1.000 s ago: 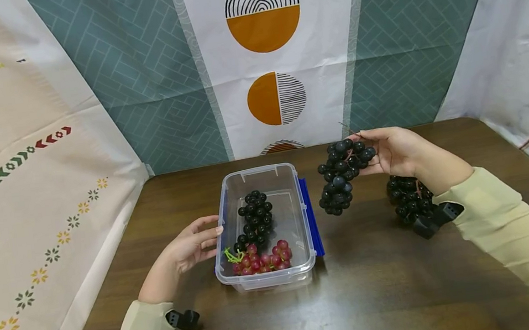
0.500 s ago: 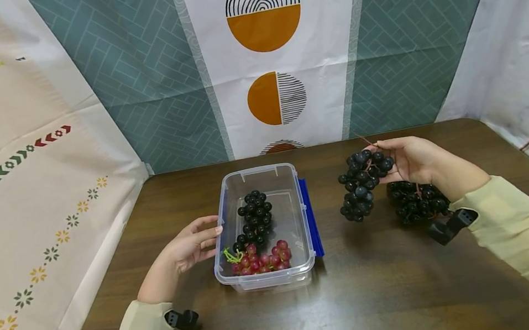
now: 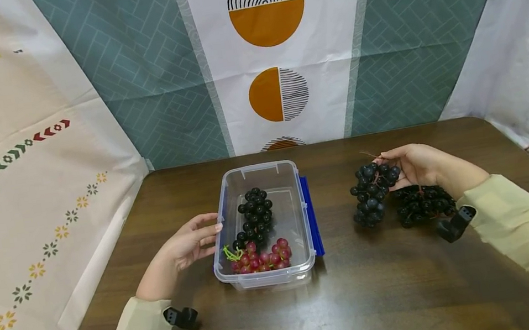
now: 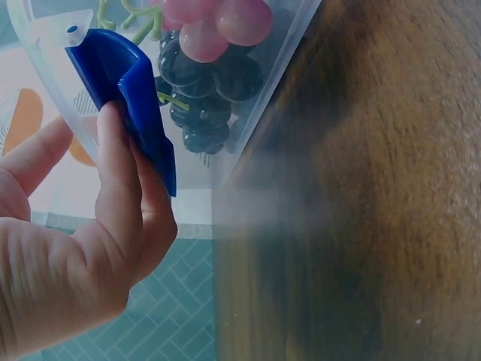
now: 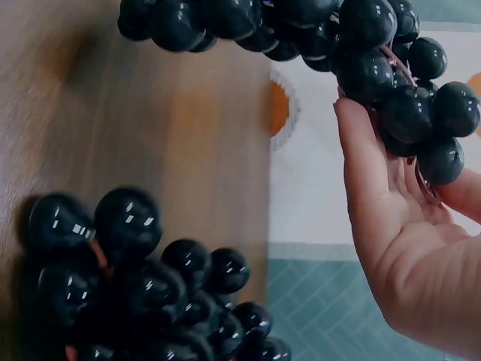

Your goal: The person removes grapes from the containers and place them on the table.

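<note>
My left hand (image 3: 188, 244) holds the left side of a clear plastic container (image 3: 295, 211), its fingers at the blue side latch (image 4: 143, 98) in the left wrist view. Inside the container lie a bunch of black grapes (image 3: 257, 213) and, nearer the front, a bunch of red grapes (image 3: 269, 260) with a green stem. Pinched by the stem in my right hand (image 3: 427, 166) is another bunch of black grapes (image 3: 371, 195), hanging low over the table; whether it touches the wood I cannot tell. Just right of it, a third black bunch (image 3: 425, 204) lies on the table, partly below my hand.
A dark brown wooden table (image 3: 362, 297) carries everything. Another blue latch (image 3: 311, 217) hangs folded out at the container's right side. Patterned cloths (image 3: 153, 79) hang behind the table and at both sides.
My right hand has moved right and down with its black grape bunch, bringing it close beside the bunch on the table. My left hand stays at the container.
</note>
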The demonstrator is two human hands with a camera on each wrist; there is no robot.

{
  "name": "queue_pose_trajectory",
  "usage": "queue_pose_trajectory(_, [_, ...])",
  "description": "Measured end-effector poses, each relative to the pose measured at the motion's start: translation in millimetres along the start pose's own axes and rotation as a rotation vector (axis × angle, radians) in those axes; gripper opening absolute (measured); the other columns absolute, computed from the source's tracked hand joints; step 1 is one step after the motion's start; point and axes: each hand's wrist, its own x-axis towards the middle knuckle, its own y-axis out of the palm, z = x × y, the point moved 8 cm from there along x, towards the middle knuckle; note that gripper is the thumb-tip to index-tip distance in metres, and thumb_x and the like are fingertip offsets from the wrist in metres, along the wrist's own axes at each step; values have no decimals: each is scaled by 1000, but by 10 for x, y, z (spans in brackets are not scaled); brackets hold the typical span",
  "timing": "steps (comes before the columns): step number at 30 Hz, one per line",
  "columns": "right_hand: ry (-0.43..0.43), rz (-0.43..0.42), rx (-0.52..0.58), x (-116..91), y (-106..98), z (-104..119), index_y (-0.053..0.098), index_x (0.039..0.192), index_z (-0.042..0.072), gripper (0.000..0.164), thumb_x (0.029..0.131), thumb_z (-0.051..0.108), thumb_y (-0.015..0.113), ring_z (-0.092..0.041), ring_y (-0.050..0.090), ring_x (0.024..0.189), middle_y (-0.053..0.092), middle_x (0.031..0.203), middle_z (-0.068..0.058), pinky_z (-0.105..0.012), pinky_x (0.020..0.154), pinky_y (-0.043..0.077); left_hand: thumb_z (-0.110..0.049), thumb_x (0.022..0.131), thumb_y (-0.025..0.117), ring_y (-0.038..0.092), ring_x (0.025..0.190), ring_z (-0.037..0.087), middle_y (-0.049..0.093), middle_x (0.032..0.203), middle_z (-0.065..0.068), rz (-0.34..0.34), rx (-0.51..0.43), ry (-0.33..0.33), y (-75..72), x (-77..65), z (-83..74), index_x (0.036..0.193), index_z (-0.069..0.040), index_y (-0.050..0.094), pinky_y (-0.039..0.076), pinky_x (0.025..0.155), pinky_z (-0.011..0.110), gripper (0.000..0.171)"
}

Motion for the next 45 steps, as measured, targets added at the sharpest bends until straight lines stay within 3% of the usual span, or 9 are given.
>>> queue_pose_trajectory(6, [17,-21,-144,112,-68,-55,62,87,24,34,104,28,33,-11,59,85,49,101,6,-40,86,53,-19,95,57,61,95,13,61,102,1,5,0,-3,-8,0,-36,145,-4,21,54,81,29,63])
queue_pose_trajectory(19, [38,-60,-268,226,-192,10,61,92,23,33,104,26,30,-13,60,71,50,96,6,-36,81,54,-18,95,58,62,96,14,61,103,3,-6,-9,-6,-47,-32,-67,144,-3,22,54,81,30,63])
queue_pose_trajectory(25, [23,-64,-290,304,-205,48,62,93,24,35,105,30,29,-8,60,86,45,115,5,-40,87,52,-19,95,58,62,97,15,62,103,3,-4,-12,1,-53,-33,-48,145,-4,21,54,82,30,64])
queue_pose_trajectory(28, [18,-68,-296,356,-215,65,63,95,24,35,104,31,30,-8,55,99,46,114,9,-43,91,50,-19,95,57,62,97,14,62,103,2,-8,-13,0,-52,-32,-24,145,-4,21,54,82,30,63])
queue_pose_trajectory(34, [46,-66,-273,441,-232,-9,63,93,24,39,105,28,27,-33,33,132,48,110,10,-46,94,48,-19,95,57,61,98,14,61,105,2,-1,-11,3,-17,-5,10,143,-4,24,53,83,31,60])
queue_pose_trajectory(40, [71,-62,-233,487,-207,-101,62,94,21,41,105,26,23,-44,25,135,40,125,-2,-45,93,49,-18,95,57,61,101,17,60,109,7,8,-17,3,-8,11,22,143,-4,23,54,83,31,60])
queue_pose_trajectory(45, [85,-51,-202,529,-190,-150,61,94,20,42,105,26,21,-48,26,133,46,115,1,-44,92,50,-18,96,57,61,101,17,60,109,7,6,-17,3,-20,10,22,143,-3,24,54,82,30,60])
